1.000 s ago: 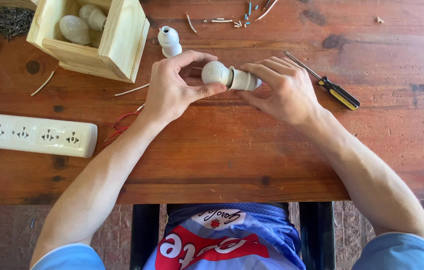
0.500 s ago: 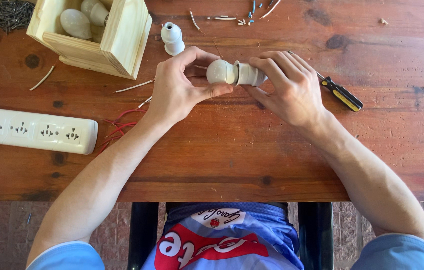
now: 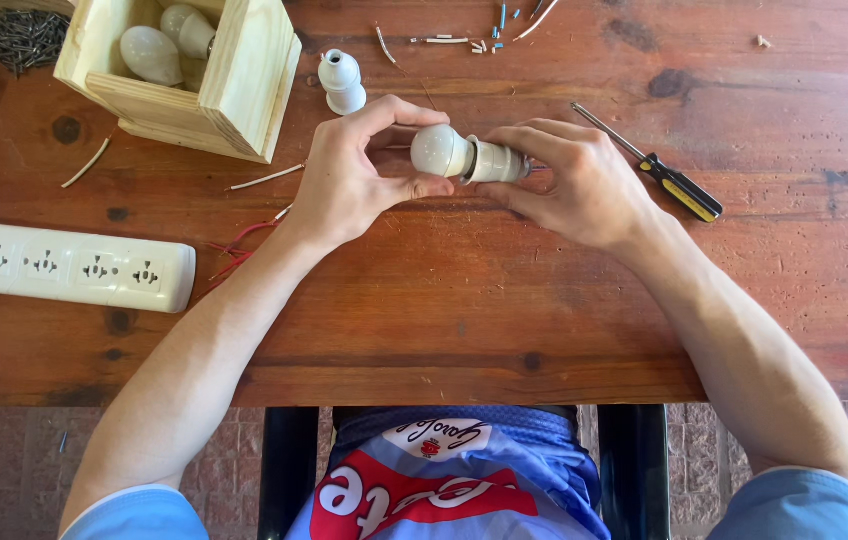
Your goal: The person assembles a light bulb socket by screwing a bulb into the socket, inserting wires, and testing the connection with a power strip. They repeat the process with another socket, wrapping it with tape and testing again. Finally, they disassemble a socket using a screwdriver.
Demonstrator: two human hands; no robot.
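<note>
Currently, item in hand: a white light bulb (image 3: 441, 150) joined end-on to a white lamp socket (image 3: 496, 162), held lying sideways just above the bench (image 3: 544, 320), between the two hands.

Left hand (image 3: 349, 180): fingers curled round the bulb's globe, thumb under, forefinger arched over; closed on it.

Right hand (image 3: 584, 185): fingers wrapped about the socket body, closed on it, the far end of the socket hidden behind them.

Step, as judged: bulb and socket are being turned one against the other at the joint; whether the bulb is seated full home or part-way cannot be told, the thread being out of sight. Any further turn would call for the socket kept fixed, a light grip on the globe and the two parts kept in line.

Nearby on the bench: a second white socket (image 3: 341, 82) standing upright, just beyond the left hand; a wooden box (image 3: 244, 90) holding more bulbs; a yellow-and-black screwdriver (image 3: 669, 180) just beside the right hand; a white power strip (image 3: 64, 265) at the left; red wire (image 3: 239, 245) near the left wrist; wire offcuts (image 3: 464, 40) at the far edge; a heap of dark nails (image 3: 24, 35) in the far left corner.
</note>
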